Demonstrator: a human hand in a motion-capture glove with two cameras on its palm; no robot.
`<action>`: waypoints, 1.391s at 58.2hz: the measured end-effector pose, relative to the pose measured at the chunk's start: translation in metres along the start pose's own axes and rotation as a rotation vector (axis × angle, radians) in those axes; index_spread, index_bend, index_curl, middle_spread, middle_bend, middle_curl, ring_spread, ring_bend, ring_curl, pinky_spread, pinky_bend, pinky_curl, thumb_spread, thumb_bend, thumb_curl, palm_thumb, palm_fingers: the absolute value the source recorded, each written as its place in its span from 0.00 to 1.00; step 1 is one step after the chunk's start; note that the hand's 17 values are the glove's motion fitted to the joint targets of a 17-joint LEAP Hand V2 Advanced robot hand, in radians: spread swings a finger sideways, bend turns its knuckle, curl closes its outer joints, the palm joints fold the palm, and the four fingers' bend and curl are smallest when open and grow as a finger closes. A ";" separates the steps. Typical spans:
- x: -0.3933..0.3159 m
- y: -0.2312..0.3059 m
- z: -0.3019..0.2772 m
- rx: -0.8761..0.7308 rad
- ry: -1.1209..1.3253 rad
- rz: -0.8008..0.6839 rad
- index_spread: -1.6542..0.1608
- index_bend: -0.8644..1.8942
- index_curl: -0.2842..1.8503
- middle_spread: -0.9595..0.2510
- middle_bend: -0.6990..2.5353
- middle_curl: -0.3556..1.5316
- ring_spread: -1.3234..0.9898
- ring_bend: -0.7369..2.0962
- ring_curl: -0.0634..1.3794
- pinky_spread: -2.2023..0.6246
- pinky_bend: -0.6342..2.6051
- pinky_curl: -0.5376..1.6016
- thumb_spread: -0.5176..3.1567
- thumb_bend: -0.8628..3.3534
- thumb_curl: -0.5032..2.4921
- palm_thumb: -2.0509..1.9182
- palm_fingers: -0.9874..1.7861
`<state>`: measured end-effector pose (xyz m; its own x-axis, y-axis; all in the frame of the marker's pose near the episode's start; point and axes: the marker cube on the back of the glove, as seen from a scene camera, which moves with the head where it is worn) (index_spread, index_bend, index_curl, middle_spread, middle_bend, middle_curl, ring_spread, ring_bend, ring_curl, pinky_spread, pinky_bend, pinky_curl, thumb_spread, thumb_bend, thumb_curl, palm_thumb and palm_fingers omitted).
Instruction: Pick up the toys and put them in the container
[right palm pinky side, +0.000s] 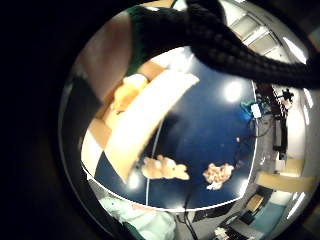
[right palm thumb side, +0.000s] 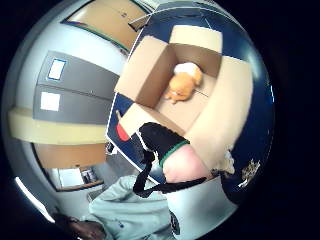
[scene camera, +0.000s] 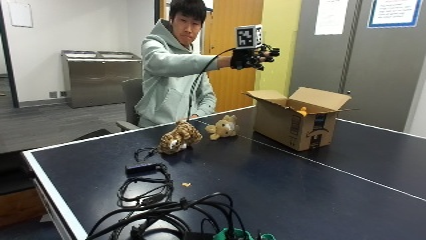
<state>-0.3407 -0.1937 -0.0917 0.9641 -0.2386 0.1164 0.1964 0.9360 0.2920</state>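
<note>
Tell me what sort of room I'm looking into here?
Probably an office break or recreation room. The work surface is a dark blue ping-pong table with white lines, a steel waste and recycling station stands against the wall, and notices hang on grey and wood doors behind.

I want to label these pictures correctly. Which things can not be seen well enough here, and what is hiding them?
- Orange toy in the cardboard box: in the outside view the box wall hides nearly all of it.
- Right hand: small in the outside view; whether its fingers are curled cannot be told.
- Two toys on the table, the spotted one and the tan one: their faces are too small to read.
</note>
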 end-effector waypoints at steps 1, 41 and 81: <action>0.007 0.005 -0.001 -0.002 0.005 0.006 0.79 0.32 0.25 0.83 0.24 0.37 0.58 0.34 0.23 0.79 0.54 0.46 0.44 0.19 0.33 0.51 0.18; 0.306 0.233 0.106 -0.204 0.050 0.439 0.77 0.36 0.22 0.84 0.25 0.29 0.61 0.31 0.19 0.82 0.50 0.42 0.46 0.20 0.28 0.52 0.25; 0.278 0.205 0.193 -0.372 -0.045 0.356 0.75 0.43 0.31 0.63 0.39 0.36 0.45 0.60 0.36 0.68 0.51 0.43 0.46 0.26 0.35 0.68 0.73</action>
<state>-0.0667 -0.1180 0.1842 0.9757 0.1084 0.1903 -0.0845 0.9880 -0.1296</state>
